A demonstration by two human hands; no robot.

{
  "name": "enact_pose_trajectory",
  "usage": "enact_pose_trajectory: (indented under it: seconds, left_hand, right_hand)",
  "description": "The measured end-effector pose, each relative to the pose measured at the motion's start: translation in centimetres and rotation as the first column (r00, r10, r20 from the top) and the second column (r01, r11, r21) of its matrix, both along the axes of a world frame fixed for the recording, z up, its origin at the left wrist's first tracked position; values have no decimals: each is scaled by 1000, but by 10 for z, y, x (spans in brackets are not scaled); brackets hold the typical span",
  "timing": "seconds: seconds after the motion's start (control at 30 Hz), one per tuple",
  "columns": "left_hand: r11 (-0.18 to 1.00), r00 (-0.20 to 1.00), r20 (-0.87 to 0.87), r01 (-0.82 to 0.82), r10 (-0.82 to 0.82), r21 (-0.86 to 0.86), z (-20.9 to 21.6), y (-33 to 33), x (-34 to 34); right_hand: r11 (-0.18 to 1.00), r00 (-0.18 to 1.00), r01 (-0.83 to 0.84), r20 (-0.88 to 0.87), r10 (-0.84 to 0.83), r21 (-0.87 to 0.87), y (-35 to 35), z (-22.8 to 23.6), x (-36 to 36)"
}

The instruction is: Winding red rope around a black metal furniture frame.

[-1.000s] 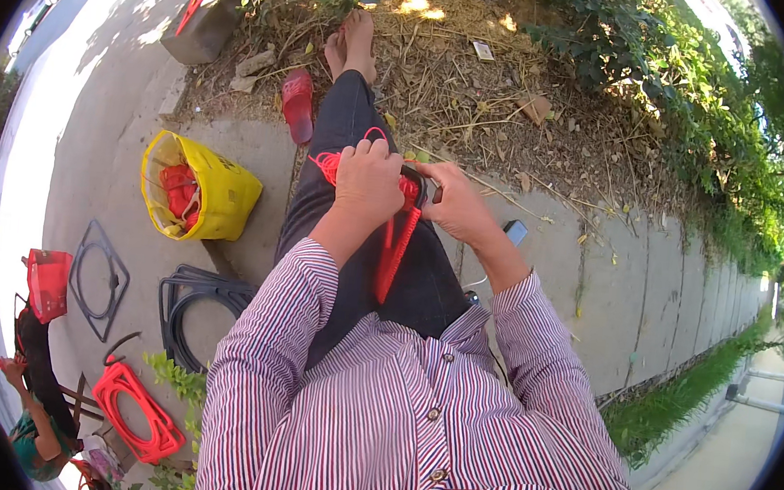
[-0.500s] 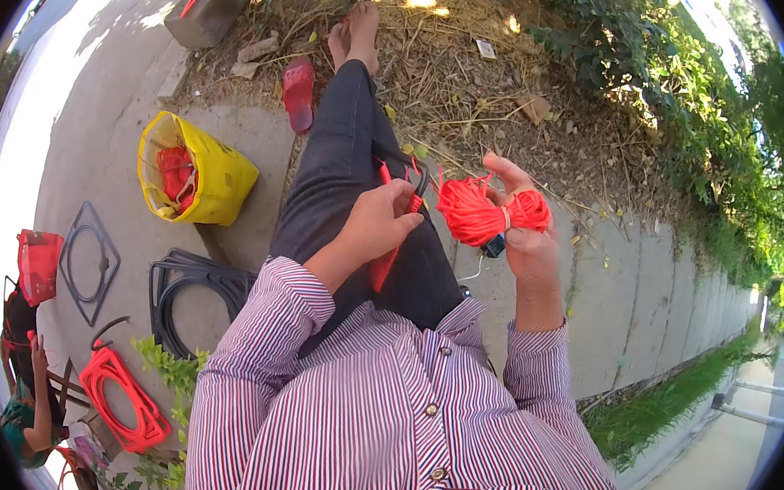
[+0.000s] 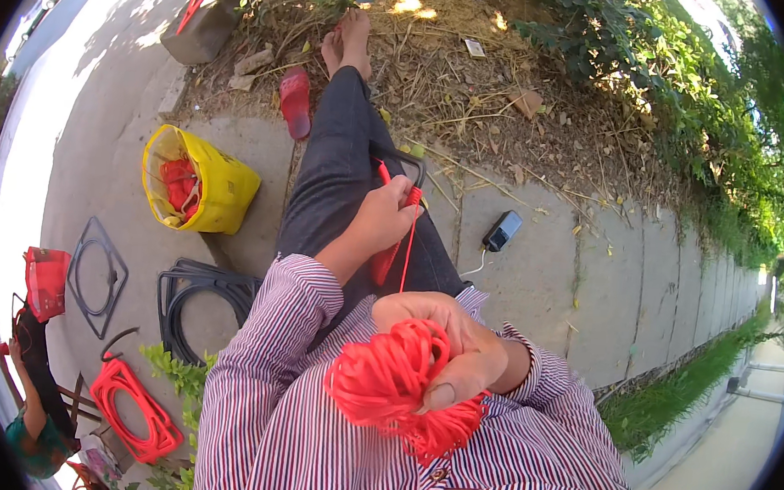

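1. Cord (image 3: pixel 380 378): bundled before shirt (image 3: pixel 304 422), right hand's (image 3: pixel 478 348) fingers closed round its middle; strand (image 3: pixel 407 260) runs toward left hand (image 3: pixel 381 221).
2. Left fingers grip frame (image 3: pixel 413 160), thigh's (image 3: pixel 317 207) right edge.
3. Judged light, soft; hold mid-bundle.

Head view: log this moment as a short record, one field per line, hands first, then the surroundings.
Left hand: holds a dark frame, partly covered in red, over the legs
Right hand: grips a red cord bundle in front of the striped shirt
Strand: stretches between the bundle and the left hand
Left side: yellow bag with red material inside; gray frames on the pavement
Right side: small device with a white cable
Ahead: red slipper, bare feet
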State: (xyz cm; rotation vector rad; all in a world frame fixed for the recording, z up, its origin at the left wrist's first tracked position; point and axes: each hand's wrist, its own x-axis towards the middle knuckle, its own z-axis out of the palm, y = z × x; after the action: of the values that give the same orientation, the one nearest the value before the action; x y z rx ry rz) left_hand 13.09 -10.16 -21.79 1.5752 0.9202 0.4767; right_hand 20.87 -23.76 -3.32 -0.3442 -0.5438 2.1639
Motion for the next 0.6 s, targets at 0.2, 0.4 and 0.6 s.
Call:
enact_pose_trajectory:
  seconds: [0.2,0.4,0.6]
  left_hand:
    - [869,962,82,-270,260,415,24,7,3]
    - [870,909,200,-256,365,-422,37,46,-7]
    - [942,985,-155,-123,77,-313,-1,50,2]
  right_hand:
    - [932,981,189,-89,-170,308,3,-7,37]
    - [706,-165,-450,726,-668,548,61,-50,104]
    - [863,-194,-152,841,-505,482,112,-152,92]
